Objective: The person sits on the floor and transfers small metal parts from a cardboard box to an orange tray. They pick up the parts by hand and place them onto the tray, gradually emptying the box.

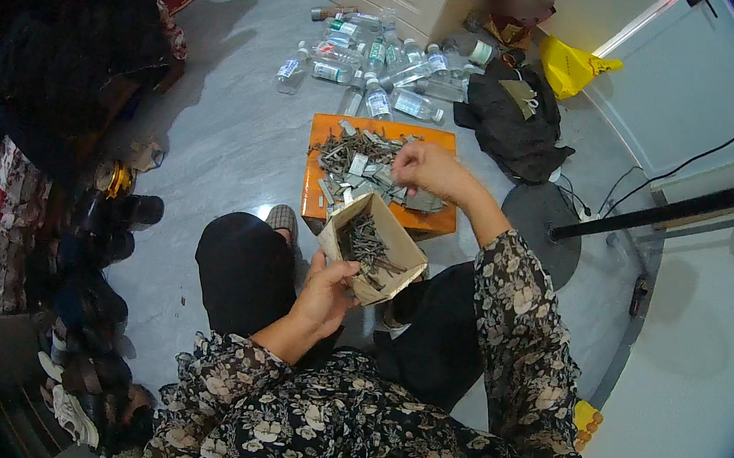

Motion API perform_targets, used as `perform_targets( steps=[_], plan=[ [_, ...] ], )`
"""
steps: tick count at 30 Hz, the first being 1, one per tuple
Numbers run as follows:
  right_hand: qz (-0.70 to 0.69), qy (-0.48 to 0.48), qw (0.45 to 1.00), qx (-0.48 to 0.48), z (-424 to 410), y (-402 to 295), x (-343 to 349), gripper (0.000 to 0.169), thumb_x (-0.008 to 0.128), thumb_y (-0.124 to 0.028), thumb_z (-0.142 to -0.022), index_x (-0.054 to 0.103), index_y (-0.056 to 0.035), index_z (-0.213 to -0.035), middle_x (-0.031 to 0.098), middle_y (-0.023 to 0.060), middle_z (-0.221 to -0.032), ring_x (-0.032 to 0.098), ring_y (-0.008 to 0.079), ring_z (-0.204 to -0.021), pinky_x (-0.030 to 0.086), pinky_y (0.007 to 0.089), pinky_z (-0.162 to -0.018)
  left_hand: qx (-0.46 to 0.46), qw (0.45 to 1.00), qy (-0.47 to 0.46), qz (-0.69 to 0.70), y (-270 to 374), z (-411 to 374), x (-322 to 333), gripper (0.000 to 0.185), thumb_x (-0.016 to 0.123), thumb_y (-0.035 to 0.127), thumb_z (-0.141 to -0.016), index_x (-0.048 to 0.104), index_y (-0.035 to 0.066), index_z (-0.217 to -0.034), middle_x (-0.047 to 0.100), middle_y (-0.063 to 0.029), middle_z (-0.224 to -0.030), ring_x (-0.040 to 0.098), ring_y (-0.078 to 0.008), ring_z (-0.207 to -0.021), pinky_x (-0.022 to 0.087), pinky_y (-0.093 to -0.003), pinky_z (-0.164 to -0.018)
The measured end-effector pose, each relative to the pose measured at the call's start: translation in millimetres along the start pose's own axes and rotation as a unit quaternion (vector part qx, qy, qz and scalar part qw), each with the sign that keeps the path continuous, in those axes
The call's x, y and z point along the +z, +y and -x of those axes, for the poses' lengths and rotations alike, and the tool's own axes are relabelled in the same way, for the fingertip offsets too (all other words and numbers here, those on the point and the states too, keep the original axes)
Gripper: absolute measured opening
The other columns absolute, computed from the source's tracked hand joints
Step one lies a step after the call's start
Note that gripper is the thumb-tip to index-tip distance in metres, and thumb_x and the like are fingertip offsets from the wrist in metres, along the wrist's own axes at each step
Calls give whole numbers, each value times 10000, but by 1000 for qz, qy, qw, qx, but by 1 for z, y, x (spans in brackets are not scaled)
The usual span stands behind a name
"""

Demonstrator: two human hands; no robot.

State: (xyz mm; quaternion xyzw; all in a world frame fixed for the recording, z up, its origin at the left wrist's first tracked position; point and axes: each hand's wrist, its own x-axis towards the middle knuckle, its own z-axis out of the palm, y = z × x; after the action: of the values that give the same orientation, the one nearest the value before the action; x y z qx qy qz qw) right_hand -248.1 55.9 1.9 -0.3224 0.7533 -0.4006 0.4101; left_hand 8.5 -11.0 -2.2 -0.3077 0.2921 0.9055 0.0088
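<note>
My left hand [325, 295] grips a small open cardboard box [407, 261] by its near left side, tilted over my lap. Inside the box lies a heap of dark metal screws or nails [365, 242]. Beyond it stands an orange wooden stool [314, 186], its top strewn with more dark fasteners [342, 151] and flat grey metal pieces [362, 177]. My right hand [418, 167] is over the right part of this pile, fingers bent together; whether anything is between them cannot be told.
Many empty plastic bottles [378, 98] lie on the floor behind the stool. A black bag or cloth [515, 124] and a yellow plastic bag [568, 69] are at back right. The round base of a stand fan [536, 231] is to the right, shoes [74, 416] to the left.
</note>
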Motion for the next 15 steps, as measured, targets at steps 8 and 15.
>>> perform_targets(
  steps=[8,15],
  plan=[
    [41,-55,997,-42,12,-23,11,119,634,-129,-785,650,-25,-840,628,25,-730,569,96,-602,474,234,-561,-14,1000,14,-6,-2,-3,-1,495,552,142,-789,321,192,-1225,494,-46,-1135,508,-218,-1017,409,-436,-799],
    [255,217,942,-27,-1,41,-49,185,600,-205,-750,646,-37,-814,631,172,-756,616,318,-692,482,385,-630,-21,1000,-6,6,-1,-2,-1,520,552,133,-792,312,191,-1250,485,-50,-1161,493,-227,-1062,398,-467,-856]
  ],
)
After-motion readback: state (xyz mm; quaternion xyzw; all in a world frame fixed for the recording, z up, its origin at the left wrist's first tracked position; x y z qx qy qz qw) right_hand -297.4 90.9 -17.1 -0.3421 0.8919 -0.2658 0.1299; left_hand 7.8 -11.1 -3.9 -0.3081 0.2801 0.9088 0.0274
